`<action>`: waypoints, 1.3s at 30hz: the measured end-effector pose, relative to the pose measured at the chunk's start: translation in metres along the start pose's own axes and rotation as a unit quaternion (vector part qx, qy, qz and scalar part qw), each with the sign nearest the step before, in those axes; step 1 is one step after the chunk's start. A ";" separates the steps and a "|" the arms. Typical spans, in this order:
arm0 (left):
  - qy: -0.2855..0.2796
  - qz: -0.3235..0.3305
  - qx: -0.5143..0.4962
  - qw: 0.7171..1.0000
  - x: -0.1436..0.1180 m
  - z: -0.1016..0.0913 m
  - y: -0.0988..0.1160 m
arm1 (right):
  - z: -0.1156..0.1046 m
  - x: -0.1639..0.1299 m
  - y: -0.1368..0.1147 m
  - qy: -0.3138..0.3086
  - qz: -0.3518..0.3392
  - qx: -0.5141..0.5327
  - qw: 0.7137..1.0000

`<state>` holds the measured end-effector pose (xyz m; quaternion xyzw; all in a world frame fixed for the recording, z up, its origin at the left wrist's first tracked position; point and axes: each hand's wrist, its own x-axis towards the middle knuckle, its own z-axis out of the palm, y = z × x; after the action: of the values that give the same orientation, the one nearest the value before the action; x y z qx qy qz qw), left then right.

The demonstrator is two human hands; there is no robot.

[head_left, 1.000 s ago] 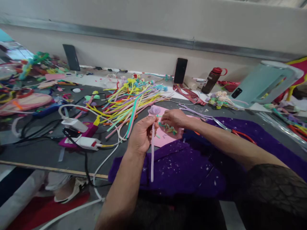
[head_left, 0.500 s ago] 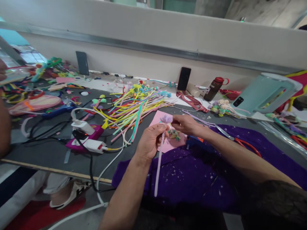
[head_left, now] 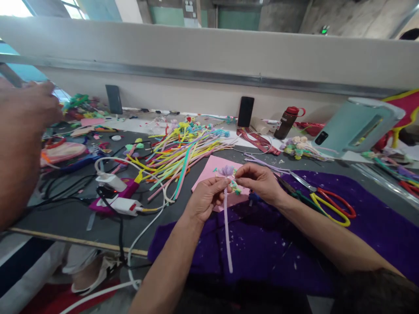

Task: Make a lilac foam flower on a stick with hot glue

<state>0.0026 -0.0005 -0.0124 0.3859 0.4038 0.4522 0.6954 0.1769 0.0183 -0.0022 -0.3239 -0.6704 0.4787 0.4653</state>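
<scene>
A lilac pipe-cleaner flower stands above the thumb and forefinger of my left hand, which pinch it at its base. Its straight fuzzy stem hangs down below that hand, in front of a purple cloth. Just right of the bloom, my right hand is closed in a pinch; whatever lies between its fingertips is too small to make out. Beneath both hands lies a pink sheet with small teal and yellow pieces, partly hidden.
Scissors with red and yellow handles lie by my right forearm. Many coloured pipe cleaners spread behind my left hand. A power strip with cables sits left. A brown bottle stands behind. Another person's arm reaches in at far left.
My right hand has drawn back slightly right from the flower. The stem hangs more upright. The yellow handle by my right forearm now shows. The other person's hand has come up at left.
</scene>
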 end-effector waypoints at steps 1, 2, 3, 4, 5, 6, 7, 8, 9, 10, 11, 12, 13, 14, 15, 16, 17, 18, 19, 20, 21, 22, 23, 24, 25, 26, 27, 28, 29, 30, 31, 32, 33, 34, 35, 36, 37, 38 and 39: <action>0.001 0.001 0.004 1.000 0.000 0.001 0.000 | 0.000 -0.001 0.002 0.004 -0.002 0.001 1.000; 0.003 0.001 0.008 1.000 0.000 0.001 0.001 | 0.001 -0.001 0.003 0.006 -0.003 -0.002 1.000; 0.005 0.000 0.012 1.000 0.000 0.002 0.001 | 0.001 -0.002 0.004 0.007 -0.004 -0.006 1.000; 0.007 0.000 0.016 1.000 0.000 0.002 0.001 | 0.001 -0.003 0.004 0.006 -0.004 -0.014 1.000; 0.010 -0.001 0.020 1.000 0.000 0.002 0.001 | 0.002 -0.003 0.004 0.007 -0.005 -0.023 1.000; 0.011 -0.001 0.026 1.000 0.000 0.003 0.001 | 0.002 -0.004 0.003 0.008 -0.005 -0.033 0.999; 0.011 0.000 0.031 0.999 0.000 0.003 0.000 | 0.003 -0.004 0.003 0.010 -0.007 -0.046 0.999; 0.010 0.002 0.037 0.999 0.000 0.003 0.000 | 0.004 -0.004 0.002 0.014 -0.011 -0.060 0.998; 0.009 0.006 0.042 0.999 0.000 0.003 -0.001 | 0.005 -0.004 0.001 0.017 -0.017 -0.075 0.997; 0.010 0.011 0.046 0.999 0.000 0.003 -0.001 | 0.006 -0.005 0.000 0.021 -0.025 -0.092 0.995; 0.011 0.015 0.050 0.999 -0.001 0.004 -0.001 | 0.006 -0.005 -0.001 0.023 -0.034 -0.109 0.993; 0.013 0.019 0.054 0.998 -0.001 0.004 -0.001 | 0.007 -0.006 -0.002 0.023 -0.043 -0.126 0.991; 0.016 0.022 0.058 0.998 -0.001 0.005 -0.001 | 0.008 -0.006 -0.003 0.023 -0.052 -0.141 0.988; 0.020 0.023 0.062 0.998 -0.001 0.006 -0.001 | 0.008 -0.006 -0.004 0.021 -0.059 -0.153 0.986; 0.023 0.022 0.063 0.997 -0.001 0.006 -0.001 | 0.007 -0.006 -0.005 0.017 -0.063 -0.161 0.985; 0.026 0.021 0.063 0.997 -0.001 0.006 -0.001 | 0.006 -0.006 -0.005 0.012 -0.061 -0.163 0.985; 0.030 0.019 0.059 0.998 -0.001 0.006 0.000 | 0.005 -0.005 -0.004 0.008 -0.054 -0.158 0.986; 0.035 0.017 0.052 0.998 -0.001 0.006 0.000 | 0.003 -0.004 -0.003 0.004 -0.043 -0.148 0.988; 0.039 0.016 0.045 0.998 -0.001 0.006 0.000 | 0.001 -0.002 -0.002 0.002 -0.027 -0.134 0.991; 0.043 0.015 0.040 0.998 -0.001 0.005 0.000 | -0.002 -0.001 0.000 0.003 -0.008 -0.117 0.993; 0.047 0.014 0.036 0.998 -0.001 0.005 0.000 | -0.004 0.001 0.002 0.005 0.012 -0.101 0.995; 0.050 0.012 0.033 0.998 -0.001 0.005 0.000 | -0.007 0.003 0.004 0.005 0.032 -0.086 0.996; 0.052 0.011 0.031 0.998 -0.001 0.005 0.000 | -0.008 0.004 0.005 0.004 0.051 -0.075 0.996; 0.054 0.012 0.033 0.998 -0.001 0.005 0.001 | -0.009 0.004 0.005 0.001 0.066 -0.068 0.996; 0.055 0.013 0.036 0.998 -0.001 0.005 0.000 | -0.009 0.004 0.005 -0.003 0.075 -0.064 0.995; 0.058 0.016 0.041 0.997 -0.001 0.006 0.000 | -0.008 0.004 0.004 -0.011 0.078 -0.063 0.995; 0.060 0.021 0.048 0.997 -0.001 0.006 0.000 | -0.007 0.003 0.002 -0.018 0.075 -0.064 0.995; 0.060 0.027 0.056 0.996 -0.001 0.007 -0.001 | -0.005 0.002 0.001 -0.027 0.068 -0.068 0.995; 0.058 0.033 0.063 0.996 -0.001 0.008 -0.001 | -0.004 0.001 -0.001 -0.037 0.059 -0.075 0.995; 0.054 0.040 0.069 0.995 -0.001 0.009 -0.002 | -0.003 0.000 -0.002 -0.047 0.048 -0.084 0.994; 0.049 0.047 0.074 0.995 -0.001 0.009 -0.002 | -0.003 -0.001 -0.003 -0.056 0.038 -0.096 0.993; 0.045 0.053 0.076 0.995 -0.001 0.009 -0.002 | -0.003 -0.002 -0.004 -0.063 0.029 -0.112 0.991; 0.042 0.057 0.076 0.995 -0.001 0.009 -0.002 | -0.005 -0.002 -0.004 -0.066 0.021 -0.134 0.989; 0.043 0.060 0.072 0.995 -0.001 0.008 -0.001 | -0.007 -0.002 -0.005 -0.069 0.013 -0.158 0.985; 0.047 0.063 0.066 0.995 -0.001 0.007 -0.001 | -0.010 -0.001 -0.005 -0.069 0.003 -0.184 0.981; 0.052 0.068 0.059 0.995 -0.001 0.006 0.001 | -0.013 -0.001 -0.004 -0.070 -0.005 -0.212 0.975; 0.056 0.073 0.051 0.994 -0.001 0.005 0.002 | -0.016 0.000 -0.003 -0.072 -0.011 -0.239 0.968; 0.059 0.077 0.046 0.994 -0.002 0.004 0.003 | -0.018 0.000 -0.002 -0.078 -0.013 -0.263 0.962; 0.059 0.079 0.043 0.994 -0.002 0.004 0.004 | -0.019 0.000 0.000 -0.086 -0.011 -0.286 0.954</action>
<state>0.0041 -0.0019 -0.0066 0.4182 0.4316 0.5102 0.6152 0.1943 0.0251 -0.0003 -0.3933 -0.8205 0.2878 0.2987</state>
